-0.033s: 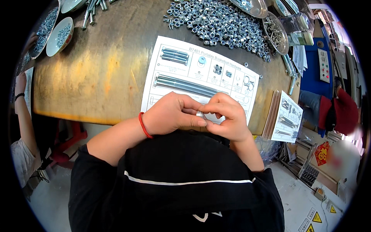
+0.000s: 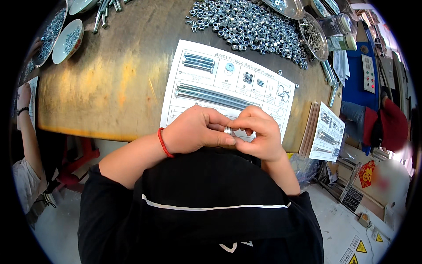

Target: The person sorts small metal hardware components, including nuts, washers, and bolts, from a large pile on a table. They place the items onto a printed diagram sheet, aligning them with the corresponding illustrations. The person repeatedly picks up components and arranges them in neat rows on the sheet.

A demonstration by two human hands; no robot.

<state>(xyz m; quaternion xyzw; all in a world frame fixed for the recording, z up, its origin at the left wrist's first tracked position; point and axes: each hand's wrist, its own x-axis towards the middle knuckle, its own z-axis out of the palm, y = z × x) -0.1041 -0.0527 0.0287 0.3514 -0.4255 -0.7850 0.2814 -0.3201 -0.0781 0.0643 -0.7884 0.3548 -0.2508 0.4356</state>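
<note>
Just in front of my body, my left hand [image 2: 191, 131] pinches a small stack of silvery round pieces that look like washers [image 2: 228, 130] between thumb and fingers. My right hand [image 2: 263, 135] meets it from the other side, its thumb and forefinger closed at the same stack. Most of the stack is hidden by fingers; only its edges show. Both hands are over the lower edge of a printed sheet [image 2: 211, 76] with pictures of bolts, nuts and rings, which lies on the table.
A heap of lock nuts [image 2: 250, 31] spreads across the table's far side. Bowls of small hardware [image 2: 66, 46] stand far left, near long bolts [image 2: 103, 15]. A dish of screws [image 2: 313, 37] and a propped printed card [image 2: 326, 134] are right. A co-worker's arm [image 2: 28, 119] reaches in at left.
The edges of the washer-like stack show slightly more between my fingers. Otherwise my hands hold nearly the same place.
</note>
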